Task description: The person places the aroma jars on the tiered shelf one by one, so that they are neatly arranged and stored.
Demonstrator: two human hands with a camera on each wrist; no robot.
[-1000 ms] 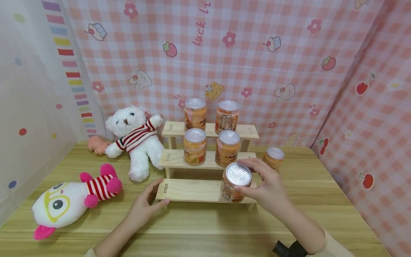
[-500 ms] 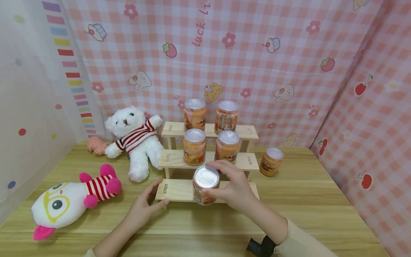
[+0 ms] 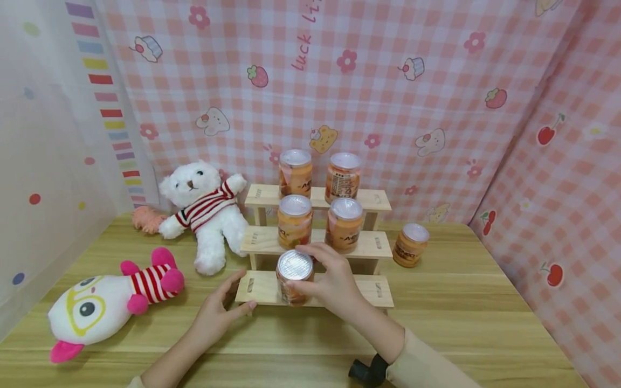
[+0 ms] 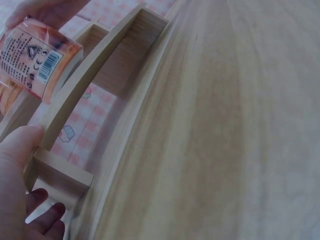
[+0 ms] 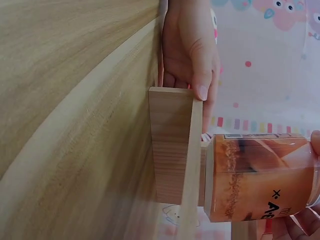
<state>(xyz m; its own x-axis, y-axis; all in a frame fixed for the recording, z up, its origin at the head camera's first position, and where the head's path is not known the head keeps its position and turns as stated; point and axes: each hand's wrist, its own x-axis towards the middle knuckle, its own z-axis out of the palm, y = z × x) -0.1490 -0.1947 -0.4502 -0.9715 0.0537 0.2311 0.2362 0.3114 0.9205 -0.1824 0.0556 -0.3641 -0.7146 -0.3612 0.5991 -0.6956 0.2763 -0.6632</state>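
Observation:
A three-step wooden display rack stands on the table. My right hand grips a jar of orange fruit with a silver lid, thumb in front and fingers behind, at the left half of the lowest step. In the right wrist view this jar is upright to the step, its base very close; whether it touches, I cannot tell. My left hand holds the left end of the lowest step, its thumb on the front edge. Similar jars stand in pairs on the middle step and top step.
Another jar stands on the table right of the rack. A white teddy bear in a striped sweater sits at its left. Nearer the front left lies a white and pink plush toy. Checked cloth hangs behind.
My right hand has carried its jar leftward along the lowest step, from the right end to the left half. My left hand has stayed on the rack's left end.

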